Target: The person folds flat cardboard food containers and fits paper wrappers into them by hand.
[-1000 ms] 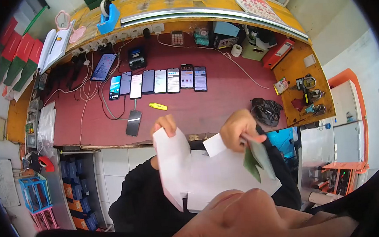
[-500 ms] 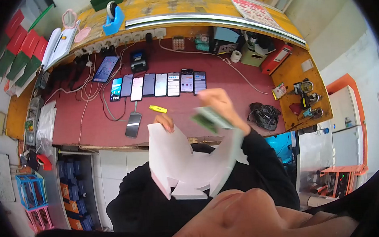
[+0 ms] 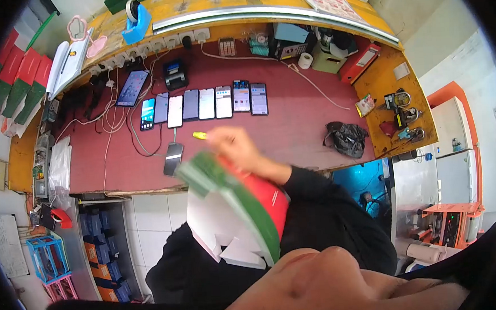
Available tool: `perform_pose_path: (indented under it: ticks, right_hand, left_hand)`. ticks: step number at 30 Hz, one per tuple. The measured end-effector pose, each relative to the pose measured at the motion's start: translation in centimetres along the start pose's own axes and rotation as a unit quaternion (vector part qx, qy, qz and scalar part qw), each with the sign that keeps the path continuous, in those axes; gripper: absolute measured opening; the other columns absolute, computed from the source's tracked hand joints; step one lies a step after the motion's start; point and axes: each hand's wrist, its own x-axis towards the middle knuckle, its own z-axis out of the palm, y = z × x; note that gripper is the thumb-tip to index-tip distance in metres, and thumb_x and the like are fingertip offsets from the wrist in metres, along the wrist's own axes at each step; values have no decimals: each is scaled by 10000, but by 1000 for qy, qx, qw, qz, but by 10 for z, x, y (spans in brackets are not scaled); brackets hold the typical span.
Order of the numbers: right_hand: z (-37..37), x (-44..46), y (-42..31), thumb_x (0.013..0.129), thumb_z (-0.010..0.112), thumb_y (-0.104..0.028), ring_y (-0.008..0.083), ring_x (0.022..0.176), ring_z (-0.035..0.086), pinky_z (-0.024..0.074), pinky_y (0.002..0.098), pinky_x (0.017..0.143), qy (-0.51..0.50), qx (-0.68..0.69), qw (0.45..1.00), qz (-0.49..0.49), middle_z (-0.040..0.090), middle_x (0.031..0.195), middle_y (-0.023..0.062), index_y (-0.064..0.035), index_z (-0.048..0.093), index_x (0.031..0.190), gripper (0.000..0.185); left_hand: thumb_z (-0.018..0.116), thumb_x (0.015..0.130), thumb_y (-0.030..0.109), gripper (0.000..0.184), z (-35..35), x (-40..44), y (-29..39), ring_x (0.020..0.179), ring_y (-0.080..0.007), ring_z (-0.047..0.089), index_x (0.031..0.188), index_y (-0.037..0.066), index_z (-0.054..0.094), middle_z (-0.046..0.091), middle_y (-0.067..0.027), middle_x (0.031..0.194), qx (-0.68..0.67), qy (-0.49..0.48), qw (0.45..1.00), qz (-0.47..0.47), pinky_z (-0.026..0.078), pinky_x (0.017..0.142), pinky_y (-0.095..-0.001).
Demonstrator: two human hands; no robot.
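A cardboard box (image 3: 263, 211), red and green outside with white inner walls, stands partly folded in front of my chest. Its green-edged flap leans over to the left and is smeared by motion. My right hand (image 3: 236, 150) is at the far edge of the red panel, fingers curled against it. Just beyond those fingertips lies a yellow highlighter (image 3: 199, 135), partly covered by the hand. My left hand is hidden, with the box in front of where it was. A dark phone (image 3: 173, 159) on a cable lies left of the box.
Several phones (image 3: 206, 103) lie in a row on the dark red tabletop (image 3: 303, 123), with a tablet (image 3: 132, 88) at their left. White cables cross the left side. A black plastic bag (image 3: 346, 139) lies at the right. Red and green boxes (image 3: 19, 84) stand far left.
My right hand has swung left, bringing the red and green panel over the white inside. My left hand has gone out of sight behind the box. The view has shifted slightly.
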Motion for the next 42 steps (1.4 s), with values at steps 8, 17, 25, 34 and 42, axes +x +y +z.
perform_pose_path:
  ticks: [8,17,25,34,42]
  right_hand:
    - [-169,-1,-46,955,420,-129,103,457,373,334,283,511,195,143,895,-375,440,483,44,-85,360,679,286]
    - [-247,-37,114,847,541,-134,68,512,436,341,232,533,252,-164,928,-220,526,583,24,-42,531,675,195]
    - [-243,-178,177,921,572,-198,94,474,491,362,229,464,482,-65,873,-33,542,574,33,-44,531,674,294]
    - [-212,-199,179,941,560,-188,91,484,486,385,230,492,490,-98,866,7,487,540,13,-42,515,657,322]
    - [-204,-207,173,945,565,-183,72,468,464,361,221,470,502,-87,860,-21,486,536,0,-48,502,649,332]
  left_hand:
    - [406,951,276,324,-33,48,-12,1050,-240,581,1189,93,526,578,-118,1106,-102,-25,981,-164,491,897,-402]
    - [417,636,-161,842,-138,96,-156,1214,-217,493,1442,77,358,419,-140,1420,76,-80,952,-286,450,932,-262]
    - [508,693,-145,747,-185,58,-193,1279,-330,419,1388,122,447,393,-181,1424,474,-59,861,-173,403,992,-318]
    - [844,504,496,1138,-92,10,-254,1398,-460,112,1437,92,331,121,-254,1518,712,-549,438,14,188,1081,-630]
    - [759,685,451,788,-113,26,-270,1355,-450,237,1359,166,469,167,-254,1502,665,-607,431,-62,378,1030,-489]
